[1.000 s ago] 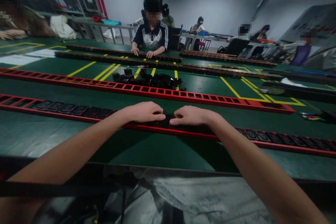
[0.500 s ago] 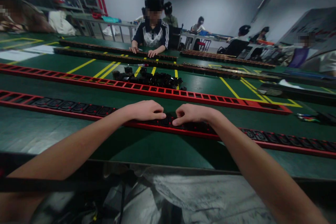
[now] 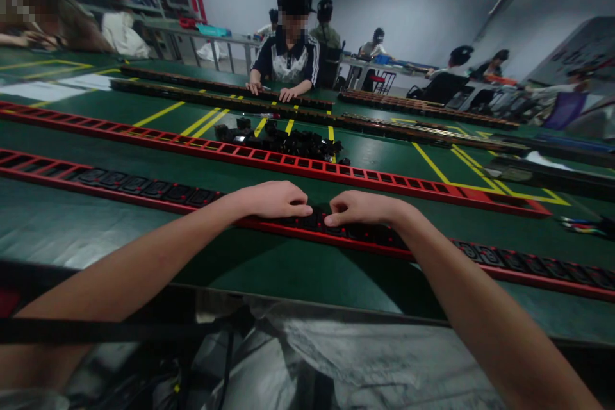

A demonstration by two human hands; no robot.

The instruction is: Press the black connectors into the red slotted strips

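A long red rail (image 3: 509, 272) runs across the green table (image 3: 288, 269) in front of me, with black socket modules (image 3: 144, 187) seated in it. My left hand (image 3: 271, 200) and my right hand (image 3: 362, 208) lie on the rail side by side, palms down. Their fingertips almost meet over a black module (image 3: 318, 219) in the rail and press on it. What is under the palms is hidden.
A second red rail (image 3: 384, 179) with empty slots lies farther back. Behind it is a pile of loose black modules (image 3: 288, 139). A person (image 3: 291, 54) across the table works at dark rails (image 3: 216, 86). Other people sit at far tables. A grey plastic sheet (image 3: 360, 359) hangs below the table edge.
My hands stay on the rail; the right fingers curled a little. The view has shifted slightly to the left and down, so everything sits more to the right.
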